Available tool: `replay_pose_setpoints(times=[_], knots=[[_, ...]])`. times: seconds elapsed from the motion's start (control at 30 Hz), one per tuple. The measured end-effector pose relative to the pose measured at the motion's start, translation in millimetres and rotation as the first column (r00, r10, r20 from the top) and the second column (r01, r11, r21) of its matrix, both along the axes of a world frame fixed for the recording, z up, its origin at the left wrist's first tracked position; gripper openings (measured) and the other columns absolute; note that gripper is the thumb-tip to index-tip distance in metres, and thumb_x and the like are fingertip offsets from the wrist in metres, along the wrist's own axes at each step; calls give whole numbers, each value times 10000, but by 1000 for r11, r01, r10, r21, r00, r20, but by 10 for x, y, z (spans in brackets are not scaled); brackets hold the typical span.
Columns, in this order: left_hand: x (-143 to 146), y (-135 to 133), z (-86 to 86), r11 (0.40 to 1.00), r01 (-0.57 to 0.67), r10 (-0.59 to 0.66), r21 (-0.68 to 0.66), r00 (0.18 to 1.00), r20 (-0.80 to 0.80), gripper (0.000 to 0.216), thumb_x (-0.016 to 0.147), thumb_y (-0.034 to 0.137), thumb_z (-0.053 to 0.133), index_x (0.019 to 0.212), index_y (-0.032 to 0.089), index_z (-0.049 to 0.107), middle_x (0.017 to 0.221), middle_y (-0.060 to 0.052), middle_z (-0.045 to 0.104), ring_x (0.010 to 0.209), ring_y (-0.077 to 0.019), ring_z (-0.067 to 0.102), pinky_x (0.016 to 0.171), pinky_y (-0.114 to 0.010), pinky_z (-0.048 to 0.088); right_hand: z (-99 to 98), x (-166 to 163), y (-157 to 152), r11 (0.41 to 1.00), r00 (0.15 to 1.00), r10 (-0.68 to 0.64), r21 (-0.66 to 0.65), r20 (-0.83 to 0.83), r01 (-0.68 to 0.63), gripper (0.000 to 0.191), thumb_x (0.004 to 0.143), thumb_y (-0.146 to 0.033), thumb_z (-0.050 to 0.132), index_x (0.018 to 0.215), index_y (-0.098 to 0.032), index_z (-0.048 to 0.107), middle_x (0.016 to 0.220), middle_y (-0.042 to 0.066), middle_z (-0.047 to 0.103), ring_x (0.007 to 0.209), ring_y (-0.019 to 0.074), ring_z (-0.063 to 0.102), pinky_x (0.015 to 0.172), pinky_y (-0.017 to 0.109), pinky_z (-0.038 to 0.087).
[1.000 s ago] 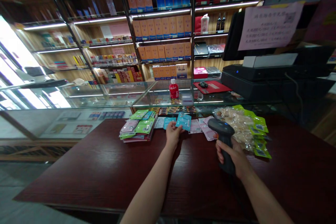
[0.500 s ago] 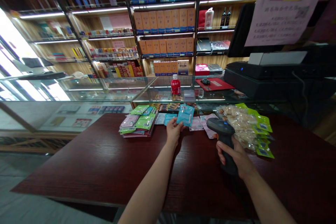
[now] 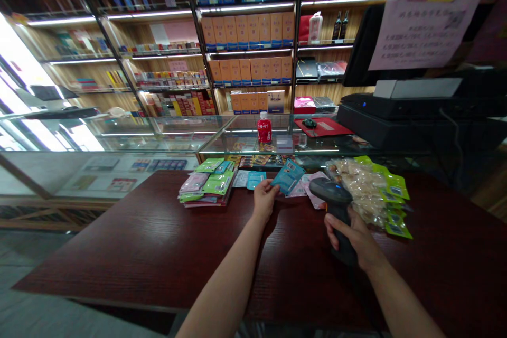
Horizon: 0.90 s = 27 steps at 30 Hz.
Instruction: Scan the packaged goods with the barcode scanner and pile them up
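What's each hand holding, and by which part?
Left hand: blue packet, by its left corner. Right hand: handheld scanner, by its handle.

Tabletop (image 3: 158, 243) open front-left and between forearms (image 3: 227, 274). Pile (image 3: 209, 182) blocks back left, bags (image 3: 368, 195) back right. Scanner (image 3: 330, 193) and blue packet (image 3: 291, 175) leave only a narrow gap. Glass case (image 3: 317, 151) bounds far edge.

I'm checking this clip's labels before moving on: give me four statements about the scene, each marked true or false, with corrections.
1. The right hand grips a black scanner. True.
2. The packet stack lies to the right of the black scanner. False: it lies to the left.
3. The red bottle stands upright on the glass counter. True.
4. The left hand holds the red bottle. False: it holds a blue packet.
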<state>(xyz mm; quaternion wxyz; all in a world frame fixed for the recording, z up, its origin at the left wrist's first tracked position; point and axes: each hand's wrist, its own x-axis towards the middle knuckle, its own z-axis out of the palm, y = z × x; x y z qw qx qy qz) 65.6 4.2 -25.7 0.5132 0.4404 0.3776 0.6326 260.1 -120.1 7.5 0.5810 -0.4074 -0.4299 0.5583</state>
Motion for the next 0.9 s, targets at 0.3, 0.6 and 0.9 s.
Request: replay_pose_setpoints(times=[0.3, 0.6, 0.9], knots=[[95, -46, -35, 998, 43, -42, -35, 999, 27, 436, 521, 293, 825, 640, 183, 421, 561, 85, 508, 533, -70, 542, 673, -307, 579, -1, -23, -28, 999, 1000, 17, 34, 7, -18, 378, 724, -437, 755, 965, -195, 591, 557, -62, 527, 343, 65, 441, 333, 180, 339], [69, 25, -109, 1000, 21, -18, 22, 992, -128, 371, 573, 269, 750, 609, 187, 390, 558, 75, 477, 530, -64, 474, 575, -215, 476, -21, -27, -41, 996, 998, 67, 65, -12, -66, 344, 750, -432, 732, 952, -199, 579, 565, -59, 518, 332, 62, 428, 335, 184, 323], [90, 17, -128, 999, 47, -46, 8, 995, -93, 381, 560, 284, 755, 619, 187, 391, 552, 76, 500, 532, -78, 513, 588, -223, 464, -41, 12, -31, 989, 993, 113, 103, -22, -110, 285, 810, -380, 701, 977, -189, 572, 581, -60, 519, 345, 58, 440, 351, 179, 329]])
